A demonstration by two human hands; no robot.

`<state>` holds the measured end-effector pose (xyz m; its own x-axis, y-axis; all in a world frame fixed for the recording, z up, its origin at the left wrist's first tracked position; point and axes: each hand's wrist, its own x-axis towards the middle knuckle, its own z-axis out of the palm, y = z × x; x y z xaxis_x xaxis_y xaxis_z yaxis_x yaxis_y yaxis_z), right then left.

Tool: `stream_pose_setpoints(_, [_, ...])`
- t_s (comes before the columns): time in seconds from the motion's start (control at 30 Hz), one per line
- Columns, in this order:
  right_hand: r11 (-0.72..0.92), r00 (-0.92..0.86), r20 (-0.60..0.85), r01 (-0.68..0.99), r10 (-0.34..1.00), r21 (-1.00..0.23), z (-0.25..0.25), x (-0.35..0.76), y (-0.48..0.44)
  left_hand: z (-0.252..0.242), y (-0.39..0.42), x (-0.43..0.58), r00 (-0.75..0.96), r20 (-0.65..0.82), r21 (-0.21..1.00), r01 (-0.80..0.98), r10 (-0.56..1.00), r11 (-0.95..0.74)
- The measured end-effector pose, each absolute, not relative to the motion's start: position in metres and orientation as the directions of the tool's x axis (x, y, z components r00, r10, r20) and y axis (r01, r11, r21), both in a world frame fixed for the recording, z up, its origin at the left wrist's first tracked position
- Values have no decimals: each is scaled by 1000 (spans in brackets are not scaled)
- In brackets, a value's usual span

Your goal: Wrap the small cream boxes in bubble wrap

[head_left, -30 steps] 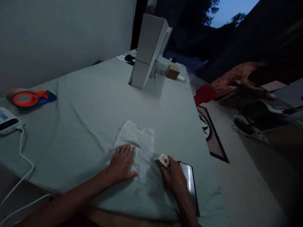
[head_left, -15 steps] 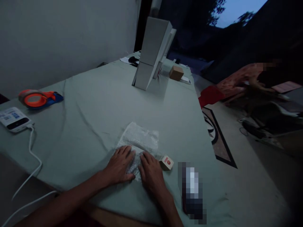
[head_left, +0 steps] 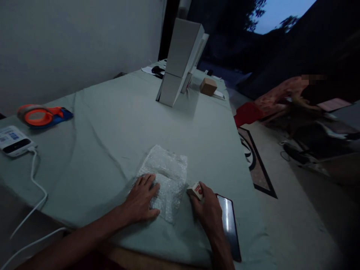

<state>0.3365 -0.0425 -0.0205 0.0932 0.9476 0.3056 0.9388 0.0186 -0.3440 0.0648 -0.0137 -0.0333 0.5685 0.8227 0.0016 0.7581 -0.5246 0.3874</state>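
One flat sheet of bubble wrap (head_left: 171,165), one small box (head_left: 196,190) just to its right

Over on the left, a white gadget (head_left: 15,139) with a cord (head_left: 36,180) sits on the green cloth (head_left: 132,116), near an orange and blue tape holder (head_left: 42,117). Next comes the left hand (head_left: 143,200). It lies palm down on the left side of the bubble wrap, fingers a bit apart, pinching nothing that I can see. The long way of the bubble wrap runs away from the person, between both hands, and the left hand is nearer to it. Then comes the small box, just past the right edge of the bubble wrap. The right hand (head_left: 208,206) looks closed around it, thumb on one side and fingers on the other. So the bubble wrap lies to the left of those fingers. Last, a phone (head_left: 231,228) lies flat just beside the right hand.
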Motion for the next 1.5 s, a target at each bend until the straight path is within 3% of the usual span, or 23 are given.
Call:
stream_pose_setpoints(0.13, [149,84,416,855,906,-497,9,302,-38,-29,-12,73,578,10,392,749,816,-535])
stream_pose_setpoints(0.23, [327,-93,431,797,897,-508,14,273,-25,-28,-10,77,570,16,406,747,822,-526])
stream_pose_setpoints(0.3, [364,-193,363,788,911,-496,2,262,-15,-28,-10,75,564,40,426,737,825,-525])
stream_pose_setpoints(0.43, [350,-260,249,815,933,-461,-30,257,-2,-27,-14,61,519,138,472,715,844,-516])
stream_pose_setpoints(0.53, [361,-261,263,796,929,-486,-41,262,-3,-26,-17,48,493,184,487,705,850,-515])
stream_pose_setpoints(0.9, [336,-249,233,788,940,-515,-44,266,-3,-26,-22,36,611,134,442,668,780,-599])
stream_pose_setpoints(1.13, [336,-219,270,772,938,-539,-14,284,-25,-22,-14,44,587,339,439,592,735,-676])
stream_pose_setpoints(1.27, [413,-347,224,764,911,-495,8,285,-49,-14,-5,50,525,419,515,533,740,-671])
stream_pose_setpoints(1.5, [412,-406,92,844,909,-344,12,258,-54,0,-15,43,554,276,616,525,785,-587])
